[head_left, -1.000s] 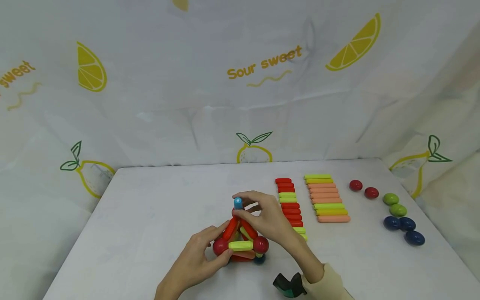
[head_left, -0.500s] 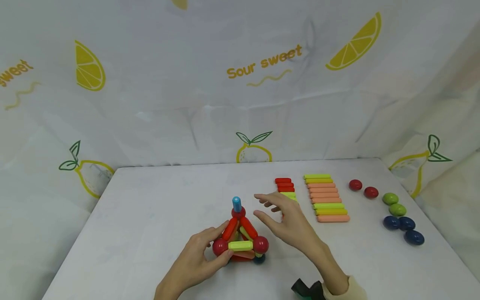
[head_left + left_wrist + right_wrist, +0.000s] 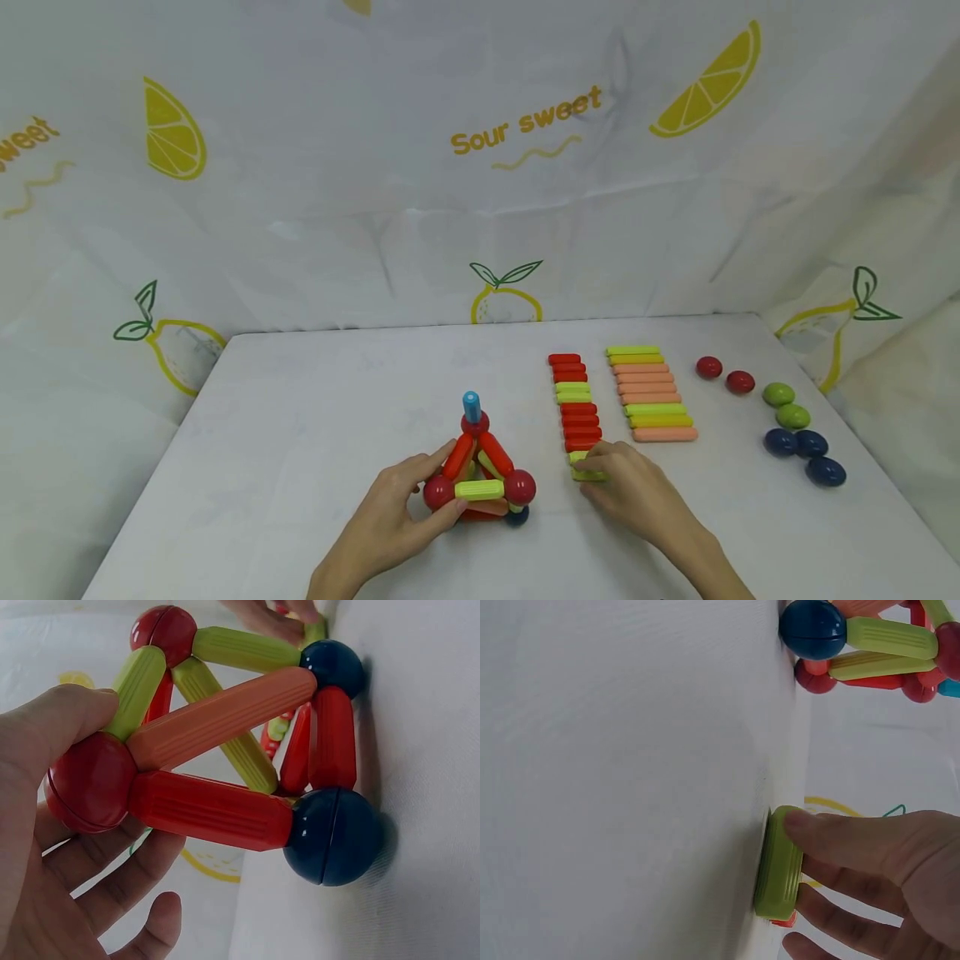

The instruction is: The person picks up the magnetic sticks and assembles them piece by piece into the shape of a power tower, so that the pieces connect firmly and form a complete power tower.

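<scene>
Both hands busy: right hand [image 3: 626,487] now off the pyramid [image 3: 478,475] (left hand's [image 3: 390,525] grip unchanged), pinching a green stick [image 3: 587,473].

Readable text: "Sour sweet" in yellow print on the white backdrop cloth [image 3: 480,208], 12 o'clock from the worktop [image 3: 337,392], above a wavy yellow line. Second print of the same wording at the cloth's far 9 o'clock edge, cut off by the frame; only "sweet" [image 3: 28,140] shows. Nothing else legible: no labels, brands or numbers on the sticks, balls or worktop in any view. Wrist views show no text.
</scene>
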`<control>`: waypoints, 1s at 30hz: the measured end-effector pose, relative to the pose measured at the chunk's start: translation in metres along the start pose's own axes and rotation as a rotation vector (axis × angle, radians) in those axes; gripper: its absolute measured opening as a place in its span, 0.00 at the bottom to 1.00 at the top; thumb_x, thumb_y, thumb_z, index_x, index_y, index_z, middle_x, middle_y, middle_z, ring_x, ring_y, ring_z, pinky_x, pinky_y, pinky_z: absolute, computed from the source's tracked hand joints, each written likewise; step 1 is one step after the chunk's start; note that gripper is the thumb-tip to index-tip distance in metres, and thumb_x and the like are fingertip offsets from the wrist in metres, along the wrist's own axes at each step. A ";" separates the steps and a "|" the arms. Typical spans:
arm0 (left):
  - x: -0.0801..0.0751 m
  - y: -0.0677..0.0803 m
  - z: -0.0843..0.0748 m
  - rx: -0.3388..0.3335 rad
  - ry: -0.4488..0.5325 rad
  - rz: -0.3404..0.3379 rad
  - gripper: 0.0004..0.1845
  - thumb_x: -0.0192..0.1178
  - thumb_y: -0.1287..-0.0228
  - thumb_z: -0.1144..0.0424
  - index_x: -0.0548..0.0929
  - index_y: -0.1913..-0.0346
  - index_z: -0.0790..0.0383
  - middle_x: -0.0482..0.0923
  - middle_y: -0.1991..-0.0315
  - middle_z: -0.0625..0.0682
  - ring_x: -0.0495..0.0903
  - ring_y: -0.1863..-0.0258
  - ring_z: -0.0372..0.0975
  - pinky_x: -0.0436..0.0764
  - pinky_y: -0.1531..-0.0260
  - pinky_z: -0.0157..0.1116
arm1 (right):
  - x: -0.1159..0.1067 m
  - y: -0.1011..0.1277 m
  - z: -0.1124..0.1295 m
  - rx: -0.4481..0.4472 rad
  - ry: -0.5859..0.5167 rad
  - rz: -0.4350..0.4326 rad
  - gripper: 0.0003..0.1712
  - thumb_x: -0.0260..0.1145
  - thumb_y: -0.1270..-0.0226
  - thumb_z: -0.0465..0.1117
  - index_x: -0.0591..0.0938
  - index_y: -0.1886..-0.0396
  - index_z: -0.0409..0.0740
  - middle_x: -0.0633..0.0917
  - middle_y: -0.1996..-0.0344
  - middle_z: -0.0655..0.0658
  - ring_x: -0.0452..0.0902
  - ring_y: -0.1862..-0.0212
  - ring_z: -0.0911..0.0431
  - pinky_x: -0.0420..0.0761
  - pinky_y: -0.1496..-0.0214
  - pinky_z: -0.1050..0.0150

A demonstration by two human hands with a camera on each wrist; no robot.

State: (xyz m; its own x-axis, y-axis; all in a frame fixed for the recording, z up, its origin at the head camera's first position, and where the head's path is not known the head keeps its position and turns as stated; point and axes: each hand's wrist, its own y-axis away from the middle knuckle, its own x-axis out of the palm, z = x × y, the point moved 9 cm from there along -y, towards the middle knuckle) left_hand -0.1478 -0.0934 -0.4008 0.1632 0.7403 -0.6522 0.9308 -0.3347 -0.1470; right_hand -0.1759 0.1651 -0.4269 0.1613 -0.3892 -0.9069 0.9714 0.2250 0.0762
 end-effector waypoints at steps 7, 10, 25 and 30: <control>0.000 0.000 -0.001 0.007 0.011 -0.002 0.33 0.73 0.38 0.51 0.78 0.31 0.54 0.84 0.63 0.35 0.76 0.65 0.27 0.82 0.63 0.28 | 0.010 0.000 -0.007 0.038 0.008 0.053 0.18 0.81 0.50 0.33 0.92 0.56 0.47 0.90 0.60 0.51 0.83 0.56 0.55 0.87 0.50 0.53; 0.001 0.000 -0.002 0.017 0.017 -0.006 0.33 0.72 0.38 0.51 0.78 0.31 0.53 0.84 0.63 0.35 0.76 0.65 0.27 0.82 0.63 0.28 | 0.003 0.001 -0.001 0.024 -0.079 0.020 0.20 0.80 0.47 0.34 0.91 0.52 0.46 0.88 0.62 0.52 0.81 0.58 0.58 0.87 0.52 0.58; 0.002 0.001 -0.001 -0.023 0.008 -0.033 0.33 0.73 0.39 0.50 0.79 0.32 0.55 0.83 0.66 0.34 0.75 0.67 0.27 0.82 0.64 0.28 | -0.047 0.025 0.090 -0.355 -0.692 -0.201 0.14 0.75 0.38 0.41 0.86 0.52 0.52 0.90 0.58 0.51 0.83 0.57 0.64 0.87 0.52 0.66; 0.004 0.002 -0.005 -0.014 0.026 -0.027 0.33 0.72 0.38 0.49 0.79 0.32 0.56 0.87 0.62 0.37 0.76 0.67 0.26 0.82 0.65 0.28 | -0.041 0.024 0.090 -0.326 -0.634 -0.190 0.14 0.76 0.39 0.44 0.86 0.54 0.54 0.90 0.58 0.56 0.82 0.59 0.66 0.87 0.54 0.66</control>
State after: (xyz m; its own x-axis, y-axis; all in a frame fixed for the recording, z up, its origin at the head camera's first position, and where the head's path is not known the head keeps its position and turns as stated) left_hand -0.1439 -0.0878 -0.3996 0.1462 0.7636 -0.6289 0.9393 -0.3065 -0.1539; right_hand -0.1434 0.1060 -0.3500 0.1614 -0.8671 -0.4712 0.9072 0.3184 -0.2751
